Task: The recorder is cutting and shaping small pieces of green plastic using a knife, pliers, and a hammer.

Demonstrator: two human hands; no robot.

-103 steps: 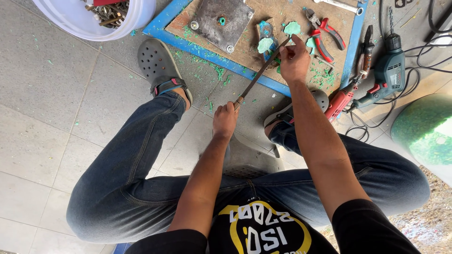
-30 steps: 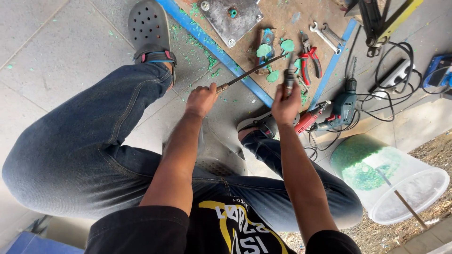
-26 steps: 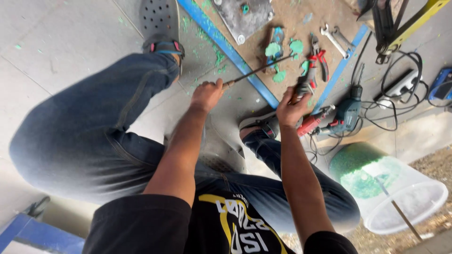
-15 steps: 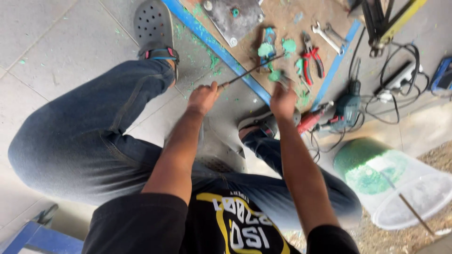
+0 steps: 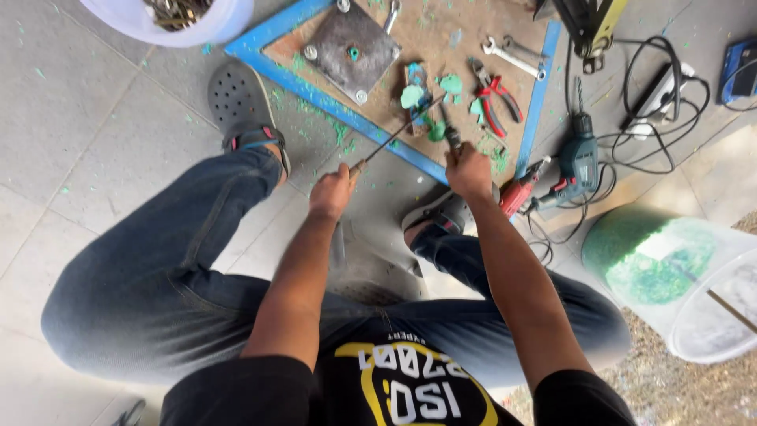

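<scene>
Head view shows your left hand (image 5: 331,192) wrapped tight around a long thin rod (image 5: 392,140). Your right hand (image 5: 468,167) grips a small dark tool (image 5: 449,134). Both tips meet at the green pieces (image 5: 430,95) on the blue-edged board (image 5: 315,95), near red pliers (image 5: 490,99).

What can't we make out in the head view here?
- Tool tips among the green pieces: too small to tell contact.
- Right hand: its tool's handle hidden inside the grip.
- White tub: cut off by the top edge.
- Yellow-black frame: cropped at top.
</scene>
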